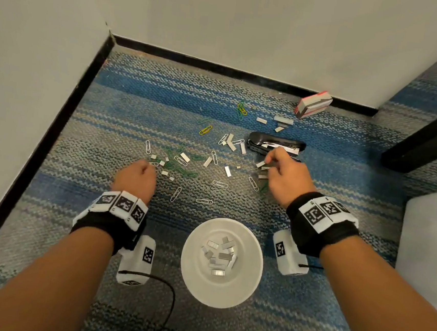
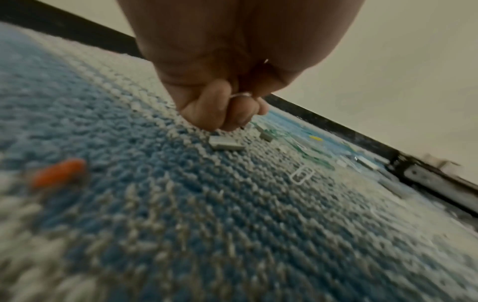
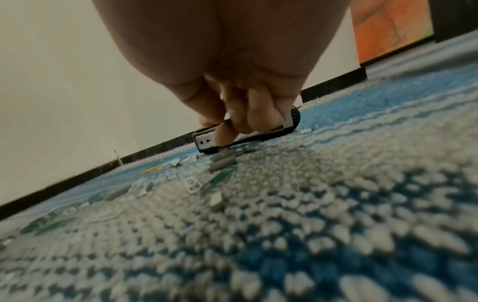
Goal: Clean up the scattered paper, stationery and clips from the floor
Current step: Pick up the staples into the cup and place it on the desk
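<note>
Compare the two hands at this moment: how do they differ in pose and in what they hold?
1. The left hand is balled into a fist around a silver paper clip; the right hand pinches a staple strip at its fingertips.
2. The left hand works among green clips, away from the black stapler; the right hand is beside it.
Both are low over the carpet, beyond the white bowl.
</note>
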A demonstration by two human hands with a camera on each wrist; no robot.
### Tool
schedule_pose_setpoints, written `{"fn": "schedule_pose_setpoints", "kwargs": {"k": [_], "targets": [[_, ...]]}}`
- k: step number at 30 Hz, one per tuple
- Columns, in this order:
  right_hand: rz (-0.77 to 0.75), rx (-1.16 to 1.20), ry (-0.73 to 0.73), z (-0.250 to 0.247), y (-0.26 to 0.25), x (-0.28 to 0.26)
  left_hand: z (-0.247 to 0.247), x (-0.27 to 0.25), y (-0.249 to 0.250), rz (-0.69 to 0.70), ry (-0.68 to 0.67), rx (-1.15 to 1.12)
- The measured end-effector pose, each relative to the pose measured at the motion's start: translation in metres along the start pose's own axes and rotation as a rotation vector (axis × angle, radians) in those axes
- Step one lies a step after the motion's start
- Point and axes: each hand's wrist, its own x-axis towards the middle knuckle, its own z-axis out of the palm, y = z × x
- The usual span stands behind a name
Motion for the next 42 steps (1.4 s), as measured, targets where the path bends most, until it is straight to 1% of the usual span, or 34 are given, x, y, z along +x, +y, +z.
{"fn": "schedule_pose_setpoints", "kwargs": {"k": [4, 5, 7, 9, 10, 14, 16, 18, 21, 24, 25, 27, 29, 30, 32, 36, 38, 40, 42], "targets": [[-0.008, -0.197, -0.038, 0.001, 0.006, -0.001, 0.007, -0.002, 0.002, 0.089, -0.004, -0.003], [-0.012, -0.259, -0.056, 0.002, 0.008, -0.003, 0.009, -0.002, 0.002, 0.129, -0.005, 0.025], [-0.045, -0.346, -0.094, 0.004, 0.011, -0.006, 0.009, -0.003, 0.0, 0.249, -0.016, 0.159], [-0.08, -0.353, -0.074, 0.004, 0.012, -0.006, 0.01, 0.0, -0.005, 0.343, -0.02, 0.263], [-0.091, -0.348, -0.056, 0.004, 0.013, -0.005, 0.01, 0.002, -0.007, 0.367, -0.013, 0.277], [-0.079, -0.299, -0.022, 0.004, 0.014, -0.006, 0.006, -0.001, -0.005, 0.409, -0.002, 0.22], [-0.071, -0.26, -0.013, 0.004, 0.014, -0.007, 0.006, -0.007, -0.002, 0.386, 0.022, 0.125], [-0.095, -0.281, -0.035, 0.005, 0.015, -0.007, 0.007, -0.014, 0.002, 0.328, 0.027, 0.054], [-0.156, -0.344, -0.066, 0.007, 0.014, -0.004, 0.01, -0.018, 0.003, 0.291, 0.005, 0.066], [-0.168, -0.36, -0.044, 0.006, 0.012, -0.005, 0.012, -0.014, 0.0, 0.246, 0.0, 0.089], [-0.158, -0.336, -0.015, 0.006, 0.012, -0.006, 0.013, -0.013, -0.001, 0.237, -0.008, 0.079], [-0.087, -0.195, 0.052, 0.005, 0.013, -0.01, 0.013, -0.011, -0.003, 0.249, -0.019, 0.078], [0.009, -0.031, 0.101, 0.005, 0.013, -0.011, 0.014, -0.01, -0.004, 0.309, -0.033, 0.147], [0.04, 0.006, 0.105, 0.005, 0.014, -0.01, 0.015, -0.009, -0.005, 0.34, -0.039, 0.192], [0.03, -0.036, 0.07, 0.004, 0.015, -0.009, 0.017, -0.006, -0.007, 0.374, -0.031, 0.229], [-0.09, -0.212, 0.025, 0.007, 0.016, -0.004, 0.017, -0.001, -0.007, 0.362, -0.014, 0.236], [-0.125, -0.329, 0.003, 0.01, 0.018, -0.001, 0.017, -0.001, -0.006, 0.384, 0.011, 0.206], [-0.133, -0.407, -0.033, 0.011, 0.019, 0.002, 0.015, -0.007, -0.002, 0.359, 0.058, 0.087], [-0.124, -0.424, -0.039, 0.01, 0.017, 0.005, 0.012, -0.014, 0.004, 0.277, 0.066, -0.092]]}}
